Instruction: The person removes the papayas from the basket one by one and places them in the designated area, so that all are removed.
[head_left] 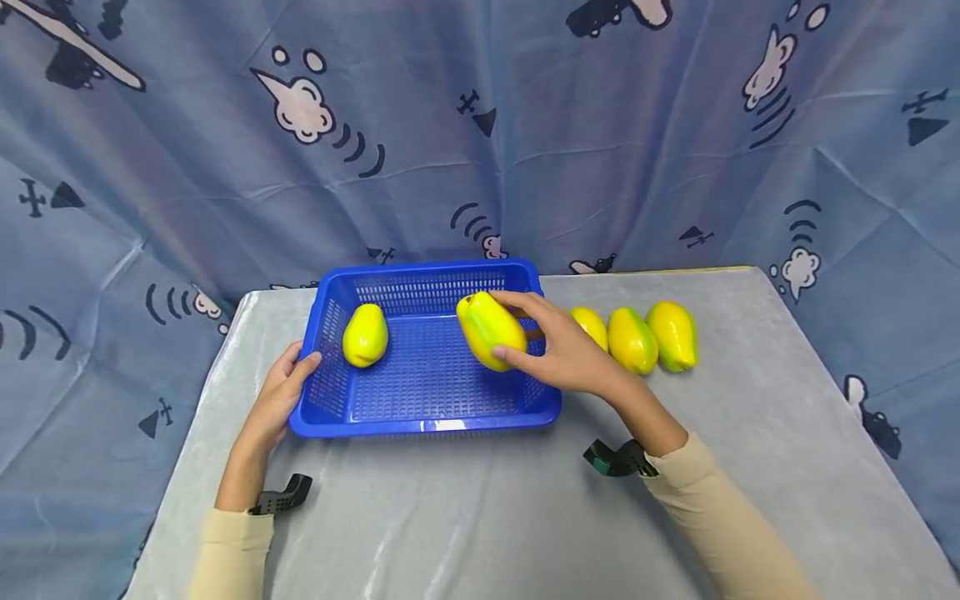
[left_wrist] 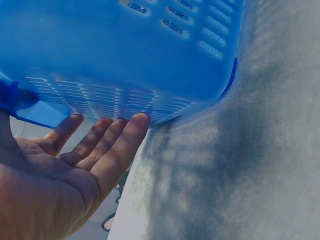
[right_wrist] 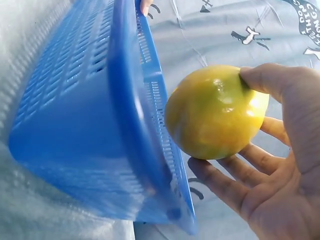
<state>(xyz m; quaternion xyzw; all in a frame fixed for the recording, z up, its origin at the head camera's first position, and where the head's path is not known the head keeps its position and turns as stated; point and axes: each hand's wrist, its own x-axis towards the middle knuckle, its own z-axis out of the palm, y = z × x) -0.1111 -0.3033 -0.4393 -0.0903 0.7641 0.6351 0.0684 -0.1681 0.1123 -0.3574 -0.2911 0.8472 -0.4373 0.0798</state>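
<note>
My right hand [head_left: 562, 346] grips a yellow-green papaya [head_left: 487, 329] above the right part of a blue plastic basket [head_left: 427, 429]. In the right wrist view the thumb presses one side of the papaya [right_wrist: 215, 112] and the fingers support it from the other. My left hand [head_left: 281, 392] holds the basket's left side, thumb over the rim; in the left wrist view its fingertips [left_wrist: 140, 122] touch the slotted outer wall. Another papaya [head_left: 365, 336] lies inside the basket at the left.
Right of the basket, a row of papayas lies on the pale table cover [head_left: 750, 433]: one partly behind my right hand [head_left: 588, 327], one in the middle [head_left: 632, 340] and one at the end [head_left: 672, 336]. A patterned blue curtain [head_left: 420, 192] hangs behind the table.
</note>
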